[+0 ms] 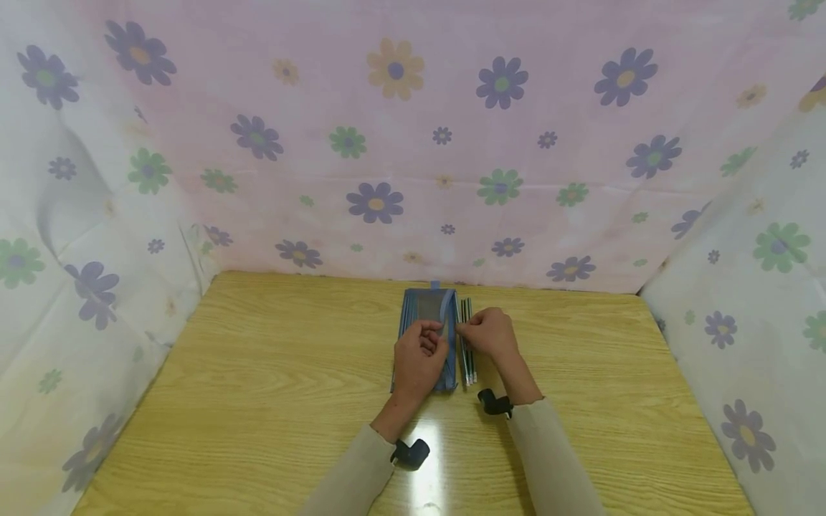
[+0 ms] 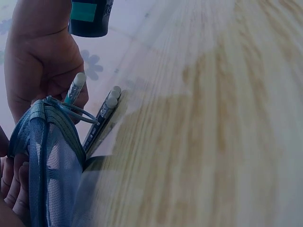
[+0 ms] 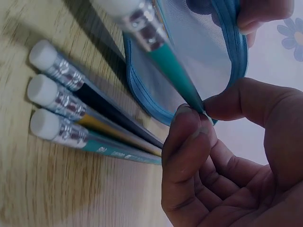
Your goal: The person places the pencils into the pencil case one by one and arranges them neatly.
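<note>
A blue mesh pencil case (image 1: pixel 429 304) lies on the table, its zipped mouth parted on the right side. My left hand (image 1: pixel 419 362) pinches the edge of that opening; its fingers (image 2: pixel 18 182) show against the mesh in the left wrist view. Between thumb and fingertips, my right hand (image 1: pixel 493 333) holds a green pencil (image 3: pixel 177 75), its white eraser end pointing back toward me, right beside the opening. Three more pencils lie side by side on the table just right of the case: a black one (image 3: pixel 109 104), a yellow one (image 3: pixel 104 127) and another green one (image 3: pixel 111 146).
The wooden table (image 1: pixel 290 373) ends at a flowered pink cloth (image 1: pixel 439 165) behind the case, with flowered cloth on both sides too. Each wrist wears a black camera, the left one (image 1: pixel 411 454) and the right one (image 1: pixel 494 403), low over the table.
</note>
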